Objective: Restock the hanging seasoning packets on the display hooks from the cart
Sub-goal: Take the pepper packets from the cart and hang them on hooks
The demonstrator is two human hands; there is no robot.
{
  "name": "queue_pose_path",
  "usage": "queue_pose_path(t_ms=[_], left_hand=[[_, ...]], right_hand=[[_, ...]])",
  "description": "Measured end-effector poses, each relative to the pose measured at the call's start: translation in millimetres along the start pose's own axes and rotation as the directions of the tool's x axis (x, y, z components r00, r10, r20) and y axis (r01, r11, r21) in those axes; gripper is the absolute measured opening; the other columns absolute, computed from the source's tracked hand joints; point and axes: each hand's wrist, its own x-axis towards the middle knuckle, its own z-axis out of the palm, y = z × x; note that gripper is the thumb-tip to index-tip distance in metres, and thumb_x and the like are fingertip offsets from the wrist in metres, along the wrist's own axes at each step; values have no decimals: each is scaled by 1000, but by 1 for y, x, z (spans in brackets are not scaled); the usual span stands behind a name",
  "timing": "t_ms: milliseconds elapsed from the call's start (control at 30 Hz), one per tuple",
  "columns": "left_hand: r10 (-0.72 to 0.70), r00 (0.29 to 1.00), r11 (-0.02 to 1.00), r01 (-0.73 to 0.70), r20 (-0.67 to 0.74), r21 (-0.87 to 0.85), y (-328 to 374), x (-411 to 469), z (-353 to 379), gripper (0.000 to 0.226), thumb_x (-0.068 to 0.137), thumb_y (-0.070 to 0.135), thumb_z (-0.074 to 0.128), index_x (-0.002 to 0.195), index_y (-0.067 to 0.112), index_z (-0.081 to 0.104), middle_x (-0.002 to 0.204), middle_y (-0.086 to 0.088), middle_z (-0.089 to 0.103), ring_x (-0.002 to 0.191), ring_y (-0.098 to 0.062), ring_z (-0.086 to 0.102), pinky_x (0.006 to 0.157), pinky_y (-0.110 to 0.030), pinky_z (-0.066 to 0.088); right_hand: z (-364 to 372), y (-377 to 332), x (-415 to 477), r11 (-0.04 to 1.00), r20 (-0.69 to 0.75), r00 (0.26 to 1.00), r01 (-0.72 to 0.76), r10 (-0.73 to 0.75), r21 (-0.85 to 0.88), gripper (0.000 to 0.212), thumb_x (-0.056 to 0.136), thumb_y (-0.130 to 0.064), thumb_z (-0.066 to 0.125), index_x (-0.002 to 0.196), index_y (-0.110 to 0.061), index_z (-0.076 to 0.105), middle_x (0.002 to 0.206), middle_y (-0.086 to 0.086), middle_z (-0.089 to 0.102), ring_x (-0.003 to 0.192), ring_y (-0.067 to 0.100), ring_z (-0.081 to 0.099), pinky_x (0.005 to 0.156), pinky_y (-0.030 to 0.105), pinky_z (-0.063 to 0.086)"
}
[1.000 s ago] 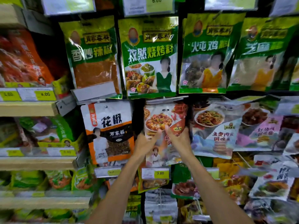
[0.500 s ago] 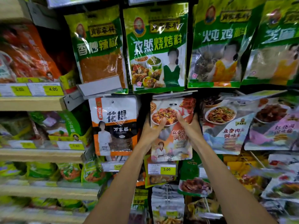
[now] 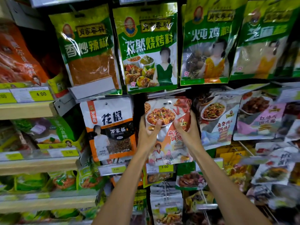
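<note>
Mapo seasoning packet is up at the display, in the second hanging row. It sits between the peppercorn packet on its left and the fish-flavour sauce packet on its right, under the bottom edge of the green barbecue-spice bag. Long axis is vertical, printed face toward the camera.

Left grip clamps the packet's left edge, thumb across the printed dish. Right grip clamps the right edge the same way, fingers behind. Both sit in the packet's upper half, roughly level, neither nearer.

Key relation: the hang hole is at top centre, above and between the two grips, just below the clear label strip. The hook prong is not visible, so it's unclear whether the hole is threaded. Likely next step is lining the hole up on the prong and pushing back toward the display.

Packet is a flat pouch of glossy film with rounded top corners. It looks soft and will probably flex at the hole. Yellow 3.00 price tag sits at its bottom edge.
</note>
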Motion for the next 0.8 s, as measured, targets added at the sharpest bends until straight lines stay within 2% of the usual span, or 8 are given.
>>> queue_pose_path(t_ms=[67, 200, 267, 333, 400, 500, 633, 800], left_hand=[[2, 1000, 1000, -1, -13, 5, 3, -2, 0, 67, 85, 40, 63, 140, 28, 28, 139, 0, 44, 120, -13, 51, 86, -11, 45], [-10, 999, 1000, 10, -47, 3, 8, -7, 0, 84, 80, 46, 65, 145, 35, 12, 155, 1, 21, 135, -29, 37, 106, -42, 39], [-29, 999, 999, 28, -28, -33, 9, -8, -1, 79, 80, 45, 67, 144, 36, 19, 153, -1, 29, 134, -39, 37, 105, -54, 39], [-68, 998, 994, 67, -5, -86, 10, -10, -2, 67, 81, 44, 68, 138, 34, 35, 138, -4, 49, 120, -44, 51, 94, -60, 45], [-66, 998, 994, 64, -20, -85, 11, -11, -3, 62, 80, 45, 68, 134, 31, 42, 129, -2, 56, 114, -37, 57, 92, -56, 49], [0, 999, 1000, 0, -44, -15, 12, -12, -3, 59, 82, 41, 67, 135, 26, 43, 133, -1, 52, 122, -18, 51, 102, -42, 45], [44, 998, 993, -39, -38, 111, 11, -8, -7, 60, 85, 43, 63, 138, 25, 40, 136, 0, 48, 127, -15, 45, 105, -35, 40], [37, 998, 992, -31, -48, 125, 12, -14, -4, 65, 89, 39, 60, 144, 19, 33, 141, -2, 43, 131, -16, 41, 109, -42, 36]], right_hand=[[0, 0, -4, 1000, -15, 1000, -4, 4, 1, 80, 82, -47, 64, 148, -32, 21, 132, -20, 33, 122, -2, 37, 93, 12, 37], [0, 0, -8, 1000, -26, 1000, 6, -6, -5, 77, 85, -43, 65, 148, -33, 21, 142, -13, 34, 125, 2, 37, 100, 25, 39], [0, 0, -11, 1000, -36, 999, 12, -12, -9, 76, 85, -42, 65, 147, -32, 23, 148, -9, 32, 127, 2, 35, 103, 27, 37], [1, 0, -13, 999, -56, 998, 25, -26, -24, 74, 85, -43, 65, 146, -31, 25, 148, -9, 32, 128, 1, 33, 106, 29, 36], [1, 0, -13, 999, -68, 997, 36, -39, -37, 73, 85, -42, 65, 145, -28, 27, 147, -8, 34, 132, 6, 34, 111, 36, 35], [1, -1, -13, 1000, -62, 998, 19, -20, -12, 72, 85, -41, 66, 145, -28, 27, 148, -3, 36, 134, 13, 37, 110, 45, 37], [2, -3, -10, 1000, -52, 999, -11, 10, -17, 76, 84, -39, 67, 146, -28, 25, 148, -1, 36, 133, 15, 40, 108, 45, 40], [4, -4, -11, 1000, -67, 998, -4, 3, -25, 76, 85, -36, 67, 147, -25, 24, 147, 2, 38, 132, 17, 42, 108, 45, 40]])
